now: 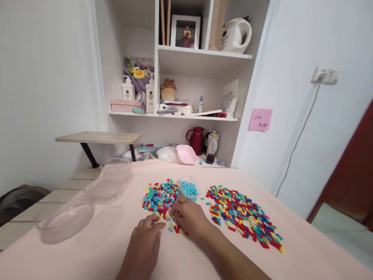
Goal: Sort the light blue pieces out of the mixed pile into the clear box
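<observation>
Bricks (164, 194) lie mid-desk (166, 259), hemming the blue-filled tub (189, 189); right hand's (186, 215) grip unclear, left hand (147, 235) loosely spread, empty containers (67, 221) toward the left edge.

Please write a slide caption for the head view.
Left hand and right hand at a pile of colourful pieces, beside a tub of blue ones.

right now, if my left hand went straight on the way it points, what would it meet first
Your left hand would probably meet the near edge of the left pile; the gap is hard to judge.
</observation>
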A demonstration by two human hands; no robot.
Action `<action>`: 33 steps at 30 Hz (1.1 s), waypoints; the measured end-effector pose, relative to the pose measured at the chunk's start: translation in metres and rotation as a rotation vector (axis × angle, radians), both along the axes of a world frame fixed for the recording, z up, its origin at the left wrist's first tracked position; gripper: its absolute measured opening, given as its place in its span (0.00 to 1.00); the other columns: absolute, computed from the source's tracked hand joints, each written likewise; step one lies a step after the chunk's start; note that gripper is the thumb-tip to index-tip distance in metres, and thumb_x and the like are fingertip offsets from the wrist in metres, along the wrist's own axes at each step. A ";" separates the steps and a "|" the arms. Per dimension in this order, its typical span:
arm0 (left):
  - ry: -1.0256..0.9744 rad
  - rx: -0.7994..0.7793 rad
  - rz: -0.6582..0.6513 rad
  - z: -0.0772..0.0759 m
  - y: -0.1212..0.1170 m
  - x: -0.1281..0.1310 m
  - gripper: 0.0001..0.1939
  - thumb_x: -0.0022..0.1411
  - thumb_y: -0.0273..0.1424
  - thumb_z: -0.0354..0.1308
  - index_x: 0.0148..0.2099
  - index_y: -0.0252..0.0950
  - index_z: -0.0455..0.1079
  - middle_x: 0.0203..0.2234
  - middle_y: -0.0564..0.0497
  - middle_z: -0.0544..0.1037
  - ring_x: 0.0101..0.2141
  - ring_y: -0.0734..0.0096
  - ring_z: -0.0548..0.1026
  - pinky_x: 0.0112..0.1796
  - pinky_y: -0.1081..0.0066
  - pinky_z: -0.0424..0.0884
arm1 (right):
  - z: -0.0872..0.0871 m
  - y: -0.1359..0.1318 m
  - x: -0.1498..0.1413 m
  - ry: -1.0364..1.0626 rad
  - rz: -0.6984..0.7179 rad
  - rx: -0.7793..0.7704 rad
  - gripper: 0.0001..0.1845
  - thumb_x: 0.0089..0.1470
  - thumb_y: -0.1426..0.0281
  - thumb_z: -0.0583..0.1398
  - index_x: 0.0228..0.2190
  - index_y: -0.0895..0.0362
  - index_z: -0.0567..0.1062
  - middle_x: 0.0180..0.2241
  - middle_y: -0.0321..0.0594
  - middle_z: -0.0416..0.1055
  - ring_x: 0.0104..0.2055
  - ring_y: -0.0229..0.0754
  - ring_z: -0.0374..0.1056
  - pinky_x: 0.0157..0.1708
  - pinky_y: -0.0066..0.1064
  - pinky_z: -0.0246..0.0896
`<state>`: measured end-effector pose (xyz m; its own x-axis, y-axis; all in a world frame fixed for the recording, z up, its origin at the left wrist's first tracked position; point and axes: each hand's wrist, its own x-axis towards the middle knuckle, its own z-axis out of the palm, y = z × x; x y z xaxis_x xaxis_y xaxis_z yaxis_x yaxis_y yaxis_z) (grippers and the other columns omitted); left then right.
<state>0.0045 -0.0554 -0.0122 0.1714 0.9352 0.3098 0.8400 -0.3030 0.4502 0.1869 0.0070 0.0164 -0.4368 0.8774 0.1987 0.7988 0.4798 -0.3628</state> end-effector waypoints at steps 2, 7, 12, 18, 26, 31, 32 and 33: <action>-0.003 -0.001 -0.008 -0.001 0.001 0.000 0.21 0.62 0.26 0.45 0.49 0.45 0.75 0.51 0.47 0.74 0.51 0.63 0.71 0.50 0.59 0.67 | 0.000 0.001 0.006 0.085 0.054 0.018 0.12 0.49 0.75 0.61 0.36 0.50 0.78 0.39 0.35 0.70 0.38 0.38 0.68 0.35 0.26 0.56; -0.022 0.021 -0.020 -0.005 0.004 -0.003 0.20 0.62 0.28 0.46 0.48 0.45 0.76 0.51 0.47 0.75 0.51 0.61 0.71 0.51 0.57 0.67 | 0.008 0.009 0.020 0.377 0.069 0.191 0.07 0.55 0.72 0.60 0.35 0.52 0.78 0.34 0.37 0.69 0.34 0.37 0.67 0.37 0.27 0.60; -0.024 0.053 -0.017 -0.008 0.006 -0.005 0.18 0.61 0.30 0.48 0.45 0.46 0.77 0.50 0.48 0.76 0.51 0.60 0.72 0.50 0.55 0.69 | 0.011 0.027 0.036 0.534 -0.095 0.300 0.08 0.56 0.70 0.59 0.34 0.53 0.79 0.30 0.37 0.67 0.32 0.39 0.66 0.35 0.29 0.61; 0.008 0.062 -0.026 -0.013 0.009 -0.007 0.18 0.61 0.31 0.47 0.46 0.47 0.77 0.51 0.48 0.75 0.51 0.60 0.72 0.50 0.55 0.69 | 0.006 0.041 0.053 0.642 -0.178 0.326 0.14 0.57 0.69 0.56 0.43 0.55 0.77 0.33 0.39 0.69 0.31 0.39 0.66 0.36 0.31 0.63; 0.000 0.053 -0.021 -0.014 0.009 -0.006 0.19 0.62 0.31 0.47 0.47 0.46 0.76 0.50 0.48 0.75 0.51 0.60 0.71 0.51 0.54 0.68 | 0.006 0.029 0.041 0.641 -0.039 0.288 0.12 0.59 0.68 0.55 0.37 0.54 0.79 0.32 0.39 0.75 0.33 0.40 0.69 0.37 0.31 0.63; -0.027 0.054 -0.027 -0.010 0.003 -0.004 0.19 0.62 0.30 0.45 0.48 0.44 0.75 0.51 0.47 0.75 0.52 0.60 0.71 0.51 0.54 0.67 | 0.001 0.021 0.024 0.504 0.125 0.212 0.10 0.58 0.70 0.58 0.36 0.52 0.80 0.34 0.38 0.77 0.37 0.40 0.70 0.42 0.31 0.63; -0.038 0.055 -0.026 -0.008 0.002 -0.003 0.19 0.62 0.30 0.46 0.48 0.44 0.76 0.50 0.46 0.75 0.52 0.60 0.71 0.51 0.54 0.67 | 0.000 0.021 0.022 0.487 0.146 0.195 0.10 0.57 0.71 0.58 0.36 0.52 0.81 0.34 0.38 0.77 0.37 0.39 0.70 0.42 0.30 0.63; -0.051 0.052 -0.025 -0.006 0.001 -0.003 0.19 0.61 0.30 0.46 0.48 0.43 0.76 0.50 0.46 0.75 0.51 0.60 0.71 0.51 0.55 0.68 | -0.001 0.020 0.021 0.467 0.166 0.176 0.10 0.57 0.73 0.58 0.35 0.52 0.81 0.34 0.38 0.76 0.37 0.39 0.70 0.42 0.30 0.63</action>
<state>0.0017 -0.0539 -0.0185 0.1769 0.9134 0.3666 0.8081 -0.3475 0.4757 0.2074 0.0268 0.0159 -0.3968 0.7398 0.5434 0.4793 0.6719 -0.5646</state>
